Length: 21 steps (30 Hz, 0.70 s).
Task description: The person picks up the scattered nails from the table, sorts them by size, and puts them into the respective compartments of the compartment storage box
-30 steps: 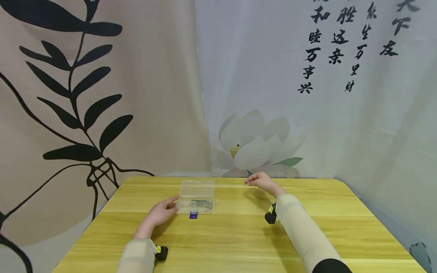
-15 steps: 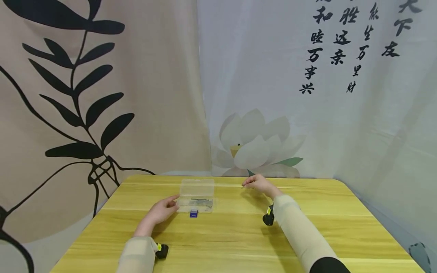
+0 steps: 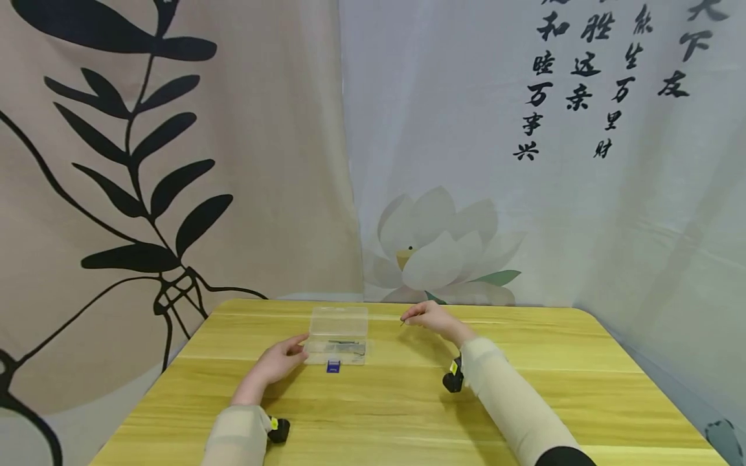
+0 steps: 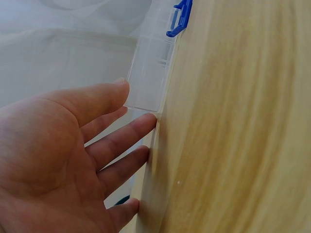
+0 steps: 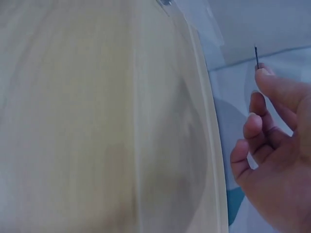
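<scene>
A clear plastic box [image 3: 317, 355] lies on the table with its lid [image 3: 339, 321] raised toward the back and a blue latch [image 3: 333, 367] at its front. Several thin dark pieces [image 3: 345, 342] lie inside. My left hand [image 3: 277, 362] touches the box's left side; in the left wrist view the thumb meets the clear wall [image 4: 148, 73] while the other fingers stretch out loosely near the tabletop. To the right of the box, my right hand [image 3: 434, 318] pinches a thin dark pin-like piece [image 5: 256, 57] between thumb and forefinger, its tip sticking up past them in the right wrist view.
The wooden table [image 3: 373, 414] has rounded back corners. Behind it hangs a cloth backdrop [image 3: 280, 162] printed with a plant, a flower and writing. Each wrist carries a small black camera, one at the left sleeve [image 3: 278, 430] and one at the right sleeve [image 3: 453, 375].
My right hand has moved left, closer to the box, still pinching the thin piece. The left hand stays against the box's side.
</scene>
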Motion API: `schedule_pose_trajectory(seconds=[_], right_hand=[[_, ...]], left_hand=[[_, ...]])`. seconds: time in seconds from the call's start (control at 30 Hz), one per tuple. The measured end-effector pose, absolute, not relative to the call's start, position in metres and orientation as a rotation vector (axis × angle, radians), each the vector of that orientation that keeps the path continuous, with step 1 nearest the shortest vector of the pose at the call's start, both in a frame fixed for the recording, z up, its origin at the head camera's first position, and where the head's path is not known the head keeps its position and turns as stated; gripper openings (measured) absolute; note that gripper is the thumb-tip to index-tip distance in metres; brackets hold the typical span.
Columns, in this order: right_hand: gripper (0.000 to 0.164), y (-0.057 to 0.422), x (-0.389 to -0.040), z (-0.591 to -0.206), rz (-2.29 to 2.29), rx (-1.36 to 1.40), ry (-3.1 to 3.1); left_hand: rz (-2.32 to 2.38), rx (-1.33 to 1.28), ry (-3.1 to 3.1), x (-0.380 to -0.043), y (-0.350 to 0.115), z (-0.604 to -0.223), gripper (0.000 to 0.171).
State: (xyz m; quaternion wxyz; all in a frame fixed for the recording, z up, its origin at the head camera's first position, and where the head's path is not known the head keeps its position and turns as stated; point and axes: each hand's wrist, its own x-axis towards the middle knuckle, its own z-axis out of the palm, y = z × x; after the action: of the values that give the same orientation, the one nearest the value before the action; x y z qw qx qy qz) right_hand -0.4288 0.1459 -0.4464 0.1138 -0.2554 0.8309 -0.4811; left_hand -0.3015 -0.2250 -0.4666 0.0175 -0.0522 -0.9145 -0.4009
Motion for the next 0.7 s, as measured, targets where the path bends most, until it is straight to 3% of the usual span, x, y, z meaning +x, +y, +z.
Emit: schedule_pose_trajectory(seconds=[0.7], right_hand=[[0.014, 0.080, -0.410, -0.464, -1.431, -0.965, 2.396]], left_hand=[[-1.231, -0.148, -2.844, -0.302, -0.224, -0.465, 0.048]])
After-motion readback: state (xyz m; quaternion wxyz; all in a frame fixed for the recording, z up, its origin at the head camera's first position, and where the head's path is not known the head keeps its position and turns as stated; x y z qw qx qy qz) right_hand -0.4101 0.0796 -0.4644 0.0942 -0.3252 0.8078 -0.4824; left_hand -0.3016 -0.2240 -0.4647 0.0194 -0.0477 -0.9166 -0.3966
